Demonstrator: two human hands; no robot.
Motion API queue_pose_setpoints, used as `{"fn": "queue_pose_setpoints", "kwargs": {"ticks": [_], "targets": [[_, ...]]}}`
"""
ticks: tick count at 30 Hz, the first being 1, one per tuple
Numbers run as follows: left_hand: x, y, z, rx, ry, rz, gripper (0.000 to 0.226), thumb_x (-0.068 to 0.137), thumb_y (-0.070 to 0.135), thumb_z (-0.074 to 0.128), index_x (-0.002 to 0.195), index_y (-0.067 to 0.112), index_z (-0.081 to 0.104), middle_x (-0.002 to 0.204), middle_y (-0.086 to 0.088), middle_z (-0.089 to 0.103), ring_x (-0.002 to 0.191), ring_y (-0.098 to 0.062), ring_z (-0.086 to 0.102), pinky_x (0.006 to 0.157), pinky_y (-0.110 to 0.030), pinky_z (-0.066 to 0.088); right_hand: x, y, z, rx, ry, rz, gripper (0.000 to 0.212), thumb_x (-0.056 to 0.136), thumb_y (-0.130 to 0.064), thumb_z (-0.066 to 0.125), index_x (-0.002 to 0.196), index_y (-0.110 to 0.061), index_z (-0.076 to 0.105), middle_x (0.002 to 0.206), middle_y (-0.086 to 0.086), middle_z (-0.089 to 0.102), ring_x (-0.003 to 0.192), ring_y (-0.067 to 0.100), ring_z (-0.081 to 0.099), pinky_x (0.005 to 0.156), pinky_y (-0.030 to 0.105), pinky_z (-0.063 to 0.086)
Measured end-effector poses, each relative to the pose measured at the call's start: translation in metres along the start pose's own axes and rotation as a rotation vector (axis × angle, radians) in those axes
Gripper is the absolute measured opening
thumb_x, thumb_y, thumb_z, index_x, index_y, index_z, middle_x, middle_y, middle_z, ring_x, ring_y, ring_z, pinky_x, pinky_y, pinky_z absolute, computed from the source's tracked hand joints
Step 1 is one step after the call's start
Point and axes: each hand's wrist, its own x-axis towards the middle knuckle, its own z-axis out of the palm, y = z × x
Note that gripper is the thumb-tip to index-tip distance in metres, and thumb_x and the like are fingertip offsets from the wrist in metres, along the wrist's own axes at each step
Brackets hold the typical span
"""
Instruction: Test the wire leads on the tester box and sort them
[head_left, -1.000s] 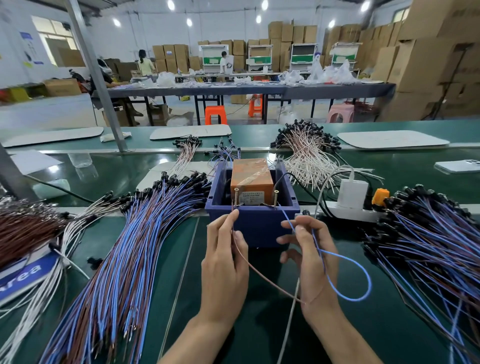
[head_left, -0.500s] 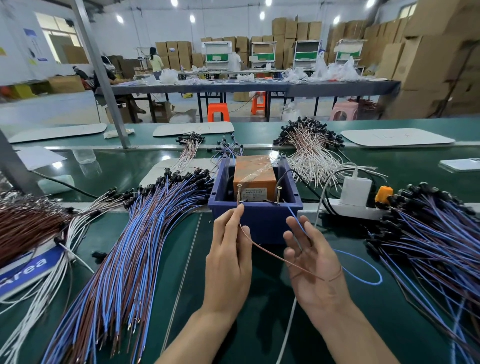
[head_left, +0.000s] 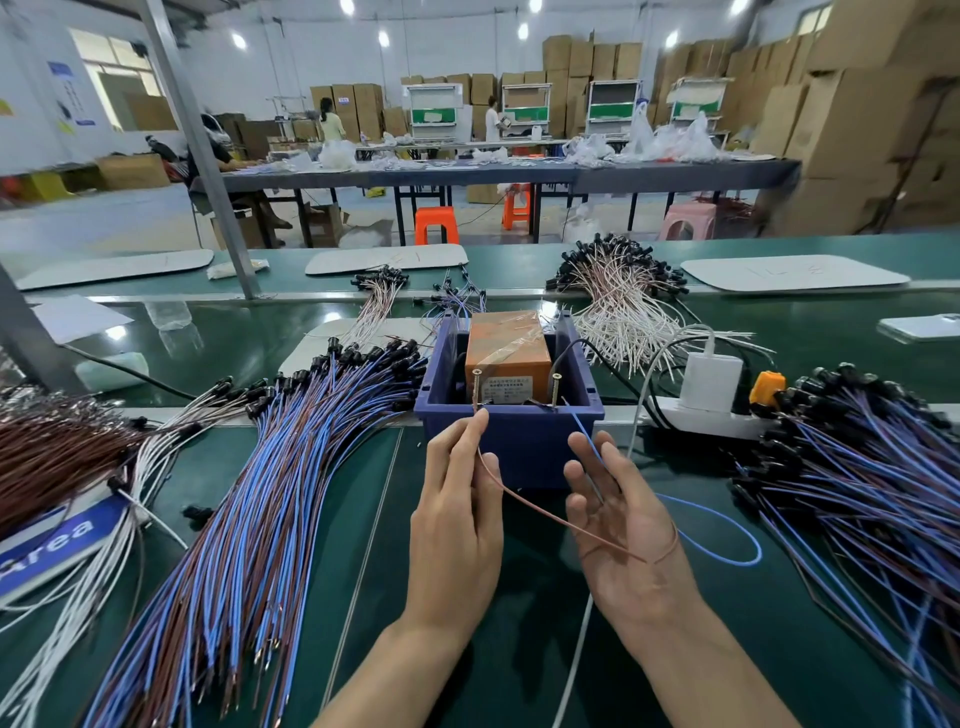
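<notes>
An orange tester box (head_left: 506, 347) sits in a dark blue bin (head_left: 511, 439), with two brass screw posts (head_left: 476, 387) standing at its front. My left hand (head_left: 457, 499) pinches the brown wire lead (head_left: 524, 501) near its tip, just below the left post. My right hand (head_left: 621, 525) is palm up with fingers spread; the brown lead crosses the palm and loops round the hand's edge. The blue lead (head_left: 727, 525) runs between its fingers toward the right post and loops on the mat to the right.
A big fan of blue and brown leads (head_left: 249, 519) lies on the left, another pile (head_left: 872, 499) on the right, white-pink leads (head_left: 618, 306) behind the bin. A white power strip with charger (head_left: 709, 395) sits right of the bin. Brown wires (head_left: 52, 452) at far left.
My right hand has turned palm up and spread its fingers, loosening its hold on the blue lead. My left hand still pinches the brown lead at the left post.
</notes>
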Motion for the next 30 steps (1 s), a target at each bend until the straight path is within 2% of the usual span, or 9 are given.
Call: {"fn": "queue_pose_setpoints", "kwargs": {"ticks": [7,18,21,25,30], "targets": [[-0.0001,0.0006,0.0001,0.002,0.0,0.001,0.041,0.107,0.037,0.036,0.145,0.028,0.046,0.135,0.019,0.046,0.11,0.005,0.055,0.086,-0.003,0.038,0.0012,0.0001,-0.001,-0.012,-0.009,0.007,0.012,0.094,-0.022,0.065,0.105,-0.021,0.069,0.109,0.003,0.077,0.076,0.009,0.074,0.05,0.017,0.054],[0.0001,0.0005,-0.0002,0.001,-0.003,0.0,0.041,0.107,0.038,0.035,0.145,0.028,0.046,0.135,0.019,0.046,0.106,0.001,0.057,0.084,-0.004,0.04,0.0011,0.0016,-0.0027,-0.017,-0.025,0.009,0.018,0.089,-0.021,0.068,0.106,-0.02,0.069,0.112,0.005,0.076,0.079,0.011,0.075,0.052,0.018,0.055],[-0.0004,0.0003,-0.0003,-0.003,-0.004,-0.007,0.041,0.107,0.039,0.035,0.145,0.03,0.046,0.135,0.019,0.046,0.106,0.0,0.057,0.084,-0.009,0.044,0.0013,0.0016,-0.0015,-0.011,-0.015,0.016,0.018,0.084,-0.02,0.07,0.103,-0.02,0.071,0.11,0.005,0.077,0.076,0.011,0.075,0.05,0.018,0.055],[-0.0013,0.0004,0.0,-0.01,-0.01,-0.029,0.042,0.106,0.046,0.032,0.144,0.034,0.045,0.134,0.02,0.046,0.098,-0.005,0.06,0.081,-0.026,0.051,0.002,0.0025,-0.0002,-0.007,-0.012,0.028,0.012,0.086,-0.018,0.069,0.097,-0.02,0.074,0.107,0.005,0.077,0.072,0.012,0.074,0.047,0.018,0.053],[-0.0013,0.0002,-0.0001,0.005,-0.013,-0.027,0.043,0.106,0.046,0.031,0.145,0.033,0.045,0.133,0.019,0.046,0.097,-0.003,0.06,0.08,-0.028,0.051,0.0016,0.0026,0.0004,-0.008,-0.006,0.031,0.011,0.085,-0.017,0.069,0.094,-0.02,0.074,0.106,0.005,0.077,0.072,0.011,0.074,0.047,0.018,0.053]]}}
